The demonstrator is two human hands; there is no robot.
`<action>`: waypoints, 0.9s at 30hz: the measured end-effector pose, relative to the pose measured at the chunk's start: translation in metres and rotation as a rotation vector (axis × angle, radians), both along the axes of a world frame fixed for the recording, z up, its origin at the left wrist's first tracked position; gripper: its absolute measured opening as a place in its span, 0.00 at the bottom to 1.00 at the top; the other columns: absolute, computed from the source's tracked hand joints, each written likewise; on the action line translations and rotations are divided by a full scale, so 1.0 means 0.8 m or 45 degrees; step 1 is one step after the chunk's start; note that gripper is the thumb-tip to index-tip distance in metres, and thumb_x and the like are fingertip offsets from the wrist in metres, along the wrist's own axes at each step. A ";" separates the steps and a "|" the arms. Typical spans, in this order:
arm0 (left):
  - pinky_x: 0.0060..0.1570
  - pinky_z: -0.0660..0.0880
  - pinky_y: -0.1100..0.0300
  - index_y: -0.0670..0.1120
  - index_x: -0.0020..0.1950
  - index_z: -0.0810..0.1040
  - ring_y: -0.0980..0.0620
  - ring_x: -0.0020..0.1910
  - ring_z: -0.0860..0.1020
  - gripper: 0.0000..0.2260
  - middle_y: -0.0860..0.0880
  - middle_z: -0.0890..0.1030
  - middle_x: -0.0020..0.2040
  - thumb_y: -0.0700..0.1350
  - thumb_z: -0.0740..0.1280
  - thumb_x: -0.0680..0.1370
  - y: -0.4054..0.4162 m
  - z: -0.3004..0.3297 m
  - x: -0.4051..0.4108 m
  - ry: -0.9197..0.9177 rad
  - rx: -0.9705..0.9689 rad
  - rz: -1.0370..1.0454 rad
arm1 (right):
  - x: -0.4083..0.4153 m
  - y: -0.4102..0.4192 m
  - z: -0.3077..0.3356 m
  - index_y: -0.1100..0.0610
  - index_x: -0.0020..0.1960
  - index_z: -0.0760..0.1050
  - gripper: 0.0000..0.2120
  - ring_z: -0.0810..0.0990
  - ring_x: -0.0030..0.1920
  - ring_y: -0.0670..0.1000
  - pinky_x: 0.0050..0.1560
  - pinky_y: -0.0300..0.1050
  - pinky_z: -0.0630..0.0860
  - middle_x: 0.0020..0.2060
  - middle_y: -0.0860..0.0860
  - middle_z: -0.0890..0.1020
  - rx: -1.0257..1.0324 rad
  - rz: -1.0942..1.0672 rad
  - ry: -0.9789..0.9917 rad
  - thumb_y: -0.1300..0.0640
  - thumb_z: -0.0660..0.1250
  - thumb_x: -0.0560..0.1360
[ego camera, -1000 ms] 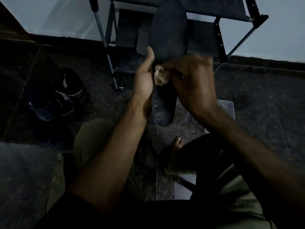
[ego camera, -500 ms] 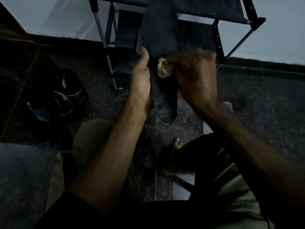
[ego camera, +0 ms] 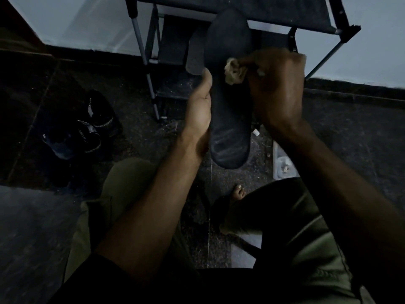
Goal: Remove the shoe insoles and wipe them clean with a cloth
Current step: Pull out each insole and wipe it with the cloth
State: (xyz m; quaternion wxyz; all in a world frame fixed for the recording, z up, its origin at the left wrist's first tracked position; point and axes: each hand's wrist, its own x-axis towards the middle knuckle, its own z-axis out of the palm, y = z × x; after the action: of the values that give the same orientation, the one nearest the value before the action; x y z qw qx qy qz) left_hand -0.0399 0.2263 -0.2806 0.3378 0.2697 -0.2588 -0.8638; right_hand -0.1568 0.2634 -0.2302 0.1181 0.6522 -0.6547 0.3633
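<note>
Obs., left to right, all placed against the shoe rack [ego camera: 258, 12]. Well left of the rack and nearer me, a pair of dark shoes [ego camera: 87, 128] lies on the floor; light is poor, detail lost.

In front of the rack's lower shelves I see my left hand [ego camera: 199, 110] gripping the insole [ego camera: 229, 102] along its left edge, thumb up the side, fingers behind it and out of view. The insole stands nearly upright, toe end overlapping the rack's top shelf in the picture, heel end lowest. A second insole [ego camera: 194, 55] shows just behind it, left of the toe; whether it leans on the rack I cannot tell.

Right of that, my right hand [ego camera: 276, 84] is curled around a balled pale cloth [ego camera: 234, 71], pressed on the insole's upper right face.

Judgement: wiping step in hand, this insole out of its shoe. Next: drag the cloth down toward the heel, left grip firm so the insole does not flex away.
</note>
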 end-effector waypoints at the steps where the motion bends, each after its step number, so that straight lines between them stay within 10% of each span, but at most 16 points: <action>1: 0.73 0.61 0.45 0.42 0.72 0.68 0.41 0.72 0.67 0.26 0.39 0.68 0.73 0.58 0.55 0.82 0.003 0.001 0.000 0.124 0.069 0.023 | -0.005 -0.004 0.002 0.56 0.52 0.83 0.13 0.83 0.45 0.55 0.46 0.62 0.78 0.46 0.53 0.85 0.011 -0.046 -0.030 0.66 0.62 0.74; 22: 0.73 0.62 0.42 0.36 0.74 0.63 0.38 0.72 0.67 0.30 0.35 0.68 0.72 0.58 0.55 0.82 -0.020 -0.011 0.014 0.276 0.084 0.061 | 0.047 0.063 -0.024 0.52 0.51 0.83 0.10 0.83 0.46 0.53 0.49 0.60 0.75 0.45 0.48 0.85 0.157 0.082 -0.056 0.64 0.69 0.74; 27: 0.74 0.59 0.42 0.37 0.76 0.61 0.39 0.73 0.66 0.31 0.36 0.66 0.74 0.58 0.57 0.80 -0.022 -0.009 0.016 0.292 0.041 0.050 | 0.045 0.059 -0.014 0.61 0.50 0.82 0.06 0.83 0.45 0.46 0.46 0.40 0.79 0.46 0.53 0.84 0.054 -0.004 -0.868 0.64 0.71 0.74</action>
State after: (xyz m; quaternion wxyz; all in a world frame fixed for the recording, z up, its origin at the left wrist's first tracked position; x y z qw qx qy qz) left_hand -0.0275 0.2087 -0.2880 0.3778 0.1794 -0.1990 -0.8863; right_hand -0.1205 0.3110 -0.2417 -0.1205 0.4945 -0.6649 0.5466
